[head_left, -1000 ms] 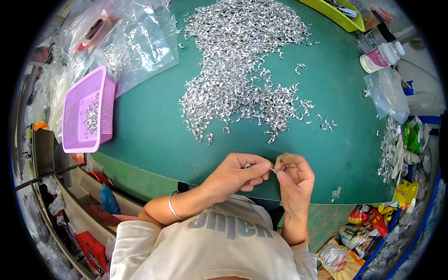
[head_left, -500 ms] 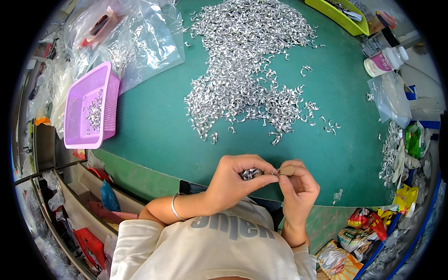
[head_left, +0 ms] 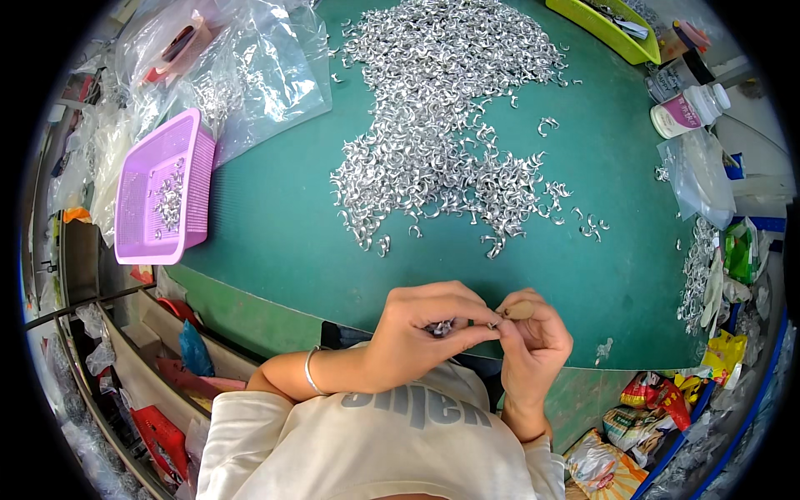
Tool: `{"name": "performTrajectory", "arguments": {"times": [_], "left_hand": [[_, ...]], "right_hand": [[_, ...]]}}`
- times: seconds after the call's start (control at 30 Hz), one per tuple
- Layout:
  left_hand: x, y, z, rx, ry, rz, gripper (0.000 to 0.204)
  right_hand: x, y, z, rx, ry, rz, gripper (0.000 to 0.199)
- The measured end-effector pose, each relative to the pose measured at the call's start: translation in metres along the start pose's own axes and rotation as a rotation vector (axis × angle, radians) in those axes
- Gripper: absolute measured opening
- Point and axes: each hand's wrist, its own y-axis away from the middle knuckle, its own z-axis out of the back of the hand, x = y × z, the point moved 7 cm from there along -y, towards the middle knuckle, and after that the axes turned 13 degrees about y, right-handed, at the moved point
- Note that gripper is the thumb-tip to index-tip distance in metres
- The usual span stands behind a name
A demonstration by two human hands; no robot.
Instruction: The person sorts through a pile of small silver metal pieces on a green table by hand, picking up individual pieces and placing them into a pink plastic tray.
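Just over the near edge of the green table, my two hands meet at the fingertips. My left hand is closed around several small curved metal pieces, and its thumb and forefinger pinch one tiny metal piece. A small tan, rounded piece, its material unclear, is between the fingers of my right hand, whose thumb reaches the pinched piece. Beyond my hands spreads a large heap of silvery, crescent-shaped metal pieces. Palm and fingers hide part of what I hold.
To the left stands a purple basket with some metal pieces inside, beside clear plastic bags. A yellow-green tray is at the far right, near a white bottle. Colourful packets lie below the table's right edge.
Both hands have dipped slightly. The left fingers cover more of the metal pieces in the palm, and the tan piece has turned a little in my right fingers.
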Motion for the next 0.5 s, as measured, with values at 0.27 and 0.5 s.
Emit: {"name": "performTrajectory", "arguments": {"times": [0.27, 0.5], "left_hand": [[-0.0048, -0.0003, -0.0014, 0.012, -0.014, -0.004, 0.017], [-0.0082, 0.0016, -0.0019, 0.034, -0.019, -0.050, 0.017]], "right_hand": [[0.0052, 0.0004, -0.0001, -0.009, 0.003, 0.080, 0.019], [0.0092, 0.0012, -0.0021, -0.017, 0.011, 0.122, 0.020]]}}
